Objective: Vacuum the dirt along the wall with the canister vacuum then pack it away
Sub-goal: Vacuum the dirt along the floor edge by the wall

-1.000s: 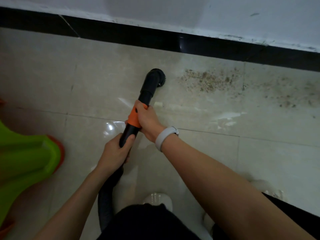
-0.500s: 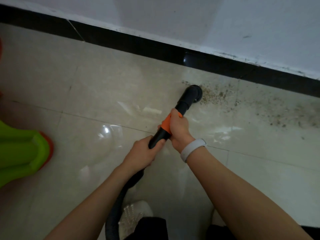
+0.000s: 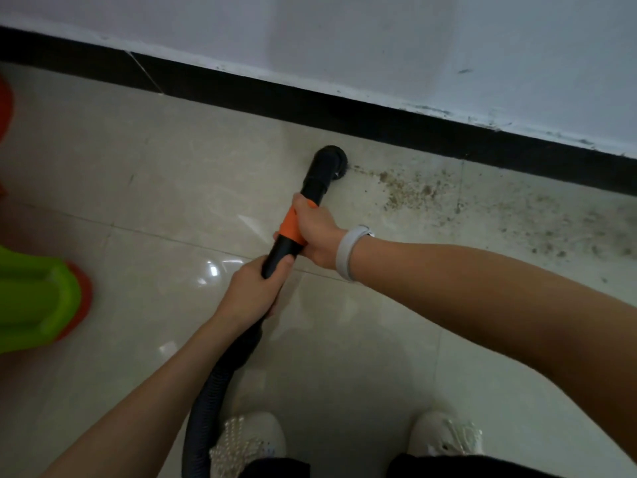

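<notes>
black and orange plastic vacuum wand [image 3: 293, 232]: no lettering, brand or number legible on the orange collar or the black tube
ribbed dark grey vacuum hose [image 3: 210, 401]: no print can be made out
pale grey wristband [image 3: 348, 251]: plain band, its face turned away (nothing readable)
white painted wall [image 3: 344, 39]: only scuffs and smudges, no sign or label
black skirting strip [image 3: 413, 132]: unmarked
glossy beige floor tiles [image 3: 138, 201]: no markings, only glare and veining
green and orange plastic object [image 3: 38, 298]: blurred at the left edge, no text visible
white beaded shoes [image 3: 251, 439]: no logo can be read
</notes>
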